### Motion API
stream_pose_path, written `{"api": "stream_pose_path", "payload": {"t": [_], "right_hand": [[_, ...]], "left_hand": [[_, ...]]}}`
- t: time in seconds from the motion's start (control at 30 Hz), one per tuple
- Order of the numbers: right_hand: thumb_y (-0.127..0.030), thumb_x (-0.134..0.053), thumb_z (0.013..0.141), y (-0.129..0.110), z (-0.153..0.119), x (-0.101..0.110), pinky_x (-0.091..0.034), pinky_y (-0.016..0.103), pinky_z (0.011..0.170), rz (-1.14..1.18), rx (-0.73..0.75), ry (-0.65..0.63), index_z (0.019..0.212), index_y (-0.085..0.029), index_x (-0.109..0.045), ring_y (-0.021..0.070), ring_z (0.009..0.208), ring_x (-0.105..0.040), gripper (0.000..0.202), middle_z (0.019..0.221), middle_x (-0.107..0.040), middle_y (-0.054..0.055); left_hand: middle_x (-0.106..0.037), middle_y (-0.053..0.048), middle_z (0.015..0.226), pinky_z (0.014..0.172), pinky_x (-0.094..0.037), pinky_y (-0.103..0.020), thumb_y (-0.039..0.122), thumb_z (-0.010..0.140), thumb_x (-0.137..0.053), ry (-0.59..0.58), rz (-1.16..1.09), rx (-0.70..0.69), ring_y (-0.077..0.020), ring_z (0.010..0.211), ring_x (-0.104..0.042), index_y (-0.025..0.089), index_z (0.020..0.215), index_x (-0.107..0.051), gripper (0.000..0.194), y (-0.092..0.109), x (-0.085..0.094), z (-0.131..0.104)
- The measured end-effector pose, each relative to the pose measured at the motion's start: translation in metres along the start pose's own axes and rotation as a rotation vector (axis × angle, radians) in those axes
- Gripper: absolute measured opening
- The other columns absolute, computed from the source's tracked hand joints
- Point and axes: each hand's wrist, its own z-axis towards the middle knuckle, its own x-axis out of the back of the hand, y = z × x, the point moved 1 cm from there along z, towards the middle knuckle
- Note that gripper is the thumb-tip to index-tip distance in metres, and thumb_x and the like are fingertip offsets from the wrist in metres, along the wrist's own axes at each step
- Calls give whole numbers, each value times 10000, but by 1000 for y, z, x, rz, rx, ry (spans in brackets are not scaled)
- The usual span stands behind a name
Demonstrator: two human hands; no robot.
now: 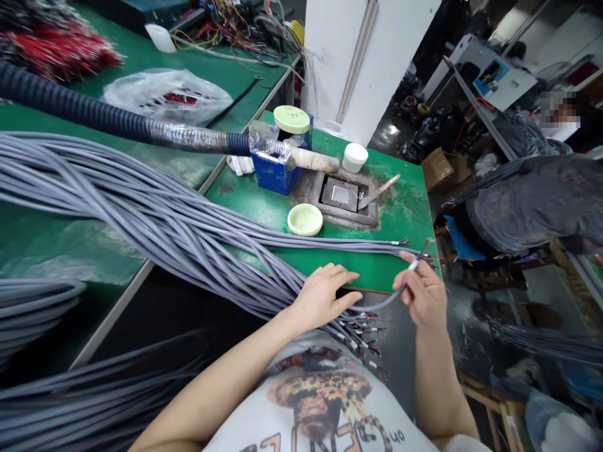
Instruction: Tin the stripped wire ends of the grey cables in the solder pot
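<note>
My right hand (428, 295) pinches one grey cable (384, 306) close to its end, where a white sleeve and thin stripped wires point up past the fingers. My left hand (325, 290) lies over the near bundle of grey cables (245, 276), fingers stretched out and thumb apart. The held cable runs from under that hand to the right one. Below my hands, several cable ends (362, 336) with white sleeves and reddish wires hang past the table edge. Another group of grey cables (348, 243) lies across the green table (400, 207), its ends near my right hand.
A solder pot (345, 193) with a wooden-looking stick (384, 189) sits in the table. Around it are a pale green lid (305, 220), a white tub (355, 157), a blue box (273, 172) and a ribbed hose (117, 122). A person (532, 194) works at the right.
</note>
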Motion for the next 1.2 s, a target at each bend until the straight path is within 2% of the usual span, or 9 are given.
{"api": "stream_pose_path", "payload": {"t": [0.1,0.17,0.33,0.43,0.53,0.73,0.83,1.0,1.2], "right_hand": [[-358,-646,830,3,-14,-21,-200,178,356,-68,-183,-272,1377,-182,-423,49,353,-326,617,564,-626,-41],[-373,-656,818,7,-21,-35,-226,182,377,-67,-246,-374,1425,-184,-348,58,369,-346,707,548,-614,-53],[-373,-659,816,11,-24,-56,-311,205,450,-54,-271,-500,1433,-194,-340,88,435,-437,717,550,-601,-57],[-361,-648,827,10,-22,-60,-317,206,459,-64,-265,-525,1431,-201,-344,92,445,-448,695,548,-592,-60],[-355,-642,831,9,-22,-63,-325,210,469,-83,-256,-532,1431,-200,-346,96,455,-463,687,546,-588,-61],[-356,-637,829,9,-23,-66,-301,206,450,-96,-246,-508,1426,-206,-348,87,430,-437,679,552,-604,-63],[-360,-626,832,8,-24,-68,-270,202,425,-119,-236,-433,1423,-191,-349,72,397,-370,675,539,-600,-69],[-318,-618,826,5,-27,-74,-331,208,467,-221,-172,-419,1405,-190,-393,86,442,-436,634,517,-550,-84],[-268,-607,823,6,-28,-80,-343,219,505,-264,-134,-432,1408,-210,-406,94,475,-449,621,524,-516,-89]], "left_hand": [[-647,-51,858,780,-466,-300,371,853,-610,15,-387,65,-167,822,-585,172,1069,-680,302,7,1,-6],[-639,-44,820,723,-462,-274,380,844,-621,49,-604,138,-144,754,-578,157,1002,-703,285,7,1,-10],[-640,-12,744,684,-453,-248,388,766,-711,198,-981,323,-110,671,-565,147,818,-686,248,-1,-1,-17],[-636,4,716,669,-447,-223,353,715,-762,310,-1094,380,-91,652,-559,146,775,-665,237,-3,1,-19],[-629,11,700,644,-439,-211,346,693,-777,386,-1113,388,-81,630,-547,146,765,-660,243,-3,5,-18],[-627,8,699,641,-445,-217,333,715,-759,430,-1077,379,-86,632,-558,147,749,-647,220,-6,-1,-18],[-615,6,698,640,-445,-228,329,744,-729,502,-953,340,-98,641,-552,160,774,-652,188,-5,-6,-22],[-614,-10,722,702,-458,-258,307,780,-685,605,-683,191,-123,701,-554,176,781,-664,132,-1,-4,-26],[-641,-5,733,685,-462,-247,324,748,-711,553,-785,336,-116,678,-565,166,769,-676,164,-4,3,-23]]}}
